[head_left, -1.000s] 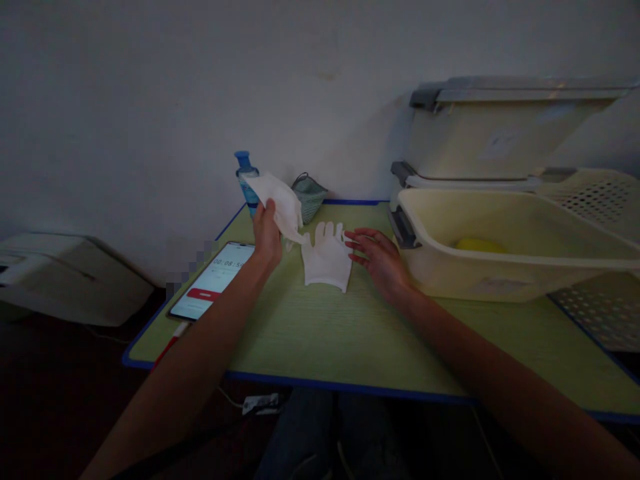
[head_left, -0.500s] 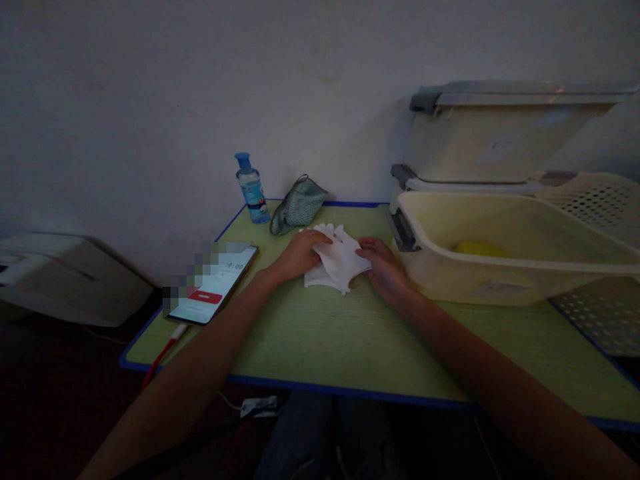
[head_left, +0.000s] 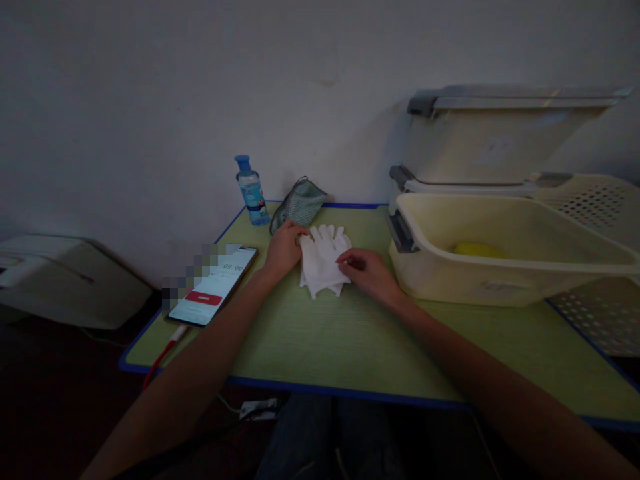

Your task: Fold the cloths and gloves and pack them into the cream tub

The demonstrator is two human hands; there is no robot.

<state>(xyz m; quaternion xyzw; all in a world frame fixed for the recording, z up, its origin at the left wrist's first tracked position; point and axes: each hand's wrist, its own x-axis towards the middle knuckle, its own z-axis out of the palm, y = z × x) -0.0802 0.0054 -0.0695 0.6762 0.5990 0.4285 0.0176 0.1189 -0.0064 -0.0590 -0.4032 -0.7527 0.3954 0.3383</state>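
Note:
A pair of white gloves (head_left: 324, 260) lies on the table, one on top of the other. Their fingers point towards the wall and the cuffs face me. At the left edge, my left hand (head_left: 283, 252) has its fingers curled against the gloves by the finger end. My right hand (head_left: 369, 272) pinches the right edge between thumb and forefinger. Just behind the gloves sits a grey-green mesh pouch (head_left: 306, 202), partly covered by my left hand.
A blue bottle (head_left: 253, 193) stands at the back left. The phone (head_left: 220, 283), with a red cable (head_left: 159, 360), lies left of my forearm. On the right, a cream bin (head_left: 470, 283) holds something yellow (head_left: 477, 250); a lidded box (head_left: 460, 143) rises behind it.
The folded-over top glove now lies flat, with its fingers spread out. My left hand has moved left to the gloves' edge, and my right hand has shifted left and slightly nearer.

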